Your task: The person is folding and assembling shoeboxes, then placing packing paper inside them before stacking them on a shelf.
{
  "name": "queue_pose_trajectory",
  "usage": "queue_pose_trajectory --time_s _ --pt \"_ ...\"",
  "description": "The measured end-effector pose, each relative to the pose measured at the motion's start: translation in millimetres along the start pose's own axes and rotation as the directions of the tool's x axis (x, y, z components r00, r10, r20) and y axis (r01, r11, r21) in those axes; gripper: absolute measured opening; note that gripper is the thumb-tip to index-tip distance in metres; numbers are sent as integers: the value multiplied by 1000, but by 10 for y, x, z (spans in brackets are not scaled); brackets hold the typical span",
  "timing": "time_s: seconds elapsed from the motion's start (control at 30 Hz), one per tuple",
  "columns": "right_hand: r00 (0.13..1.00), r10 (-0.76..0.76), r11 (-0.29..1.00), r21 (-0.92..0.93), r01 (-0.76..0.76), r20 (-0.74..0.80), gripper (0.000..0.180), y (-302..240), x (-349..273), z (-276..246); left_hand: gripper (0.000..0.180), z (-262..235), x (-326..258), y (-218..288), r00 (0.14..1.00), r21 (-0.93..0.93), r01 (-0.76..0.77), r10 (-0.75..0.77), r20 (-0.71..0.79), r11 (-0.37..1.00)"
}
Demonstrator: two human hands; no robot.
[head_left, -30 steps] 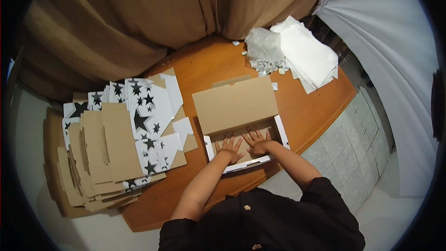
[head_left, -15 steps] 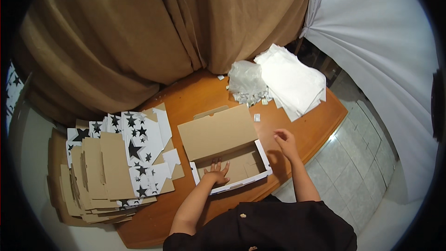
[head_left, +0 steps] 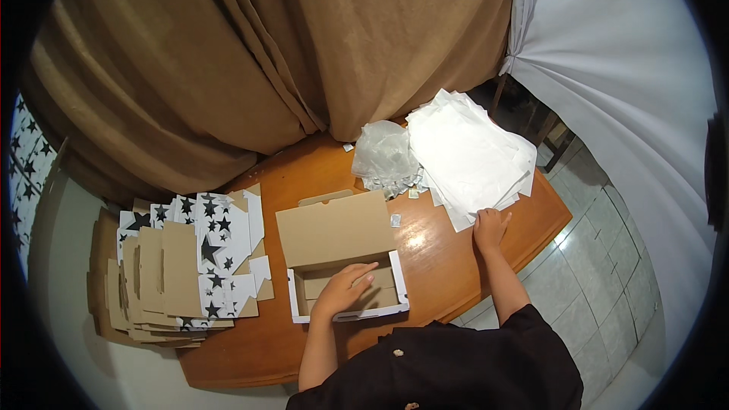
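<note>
Resting at the near edge of the white rectangular paper stack (head_left: 472, 158), whose long axis runs forward and slightly leftward, the nearer right hand (head_left: 492, 231) pinches or only touches, I cannot tell, while the left hand (head_left: 343, 290), loosely spread, hangs over the open brown cardboard box (head_left: 334, 229).

Brown hanging curtain (head_left: 402, 38), gathered whitish drape (head_left: 623, 99), grey tiled floor (head_left: 604, 258)

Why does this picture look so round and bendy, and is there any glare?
Head view: the wide fisheye lens bends straight edges toward its rim, and the corners go black; head view: a bright patch shines on the table right of the open box, a small glint on the floor tiles, and the paper stack looks nearly washed out.
</note>
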State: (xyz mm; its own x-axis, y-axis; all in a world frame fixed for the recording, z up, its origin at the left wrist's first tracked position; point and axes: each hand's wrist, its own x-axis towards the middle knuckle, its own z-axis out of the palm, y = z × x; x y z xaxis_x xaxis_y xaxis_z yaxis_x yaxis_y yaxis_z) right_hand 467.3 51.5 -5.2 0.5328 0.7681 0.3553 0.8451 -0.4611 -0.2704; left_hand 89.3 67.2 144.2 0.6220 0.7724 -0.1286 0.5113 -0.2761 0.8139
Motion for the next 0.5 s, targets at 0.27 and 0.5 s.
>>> queue_pose_trajectory --time_s 0.27,0.5 --pt "995 -100 972 210 102 -24 16 53 103 -303 37 372 426 476 984 7 -174 174 47 985" --pt "976 -209 853 500 151 62 21 98 125 -701 49 806 726 716 910 119 -321 271 314 940"
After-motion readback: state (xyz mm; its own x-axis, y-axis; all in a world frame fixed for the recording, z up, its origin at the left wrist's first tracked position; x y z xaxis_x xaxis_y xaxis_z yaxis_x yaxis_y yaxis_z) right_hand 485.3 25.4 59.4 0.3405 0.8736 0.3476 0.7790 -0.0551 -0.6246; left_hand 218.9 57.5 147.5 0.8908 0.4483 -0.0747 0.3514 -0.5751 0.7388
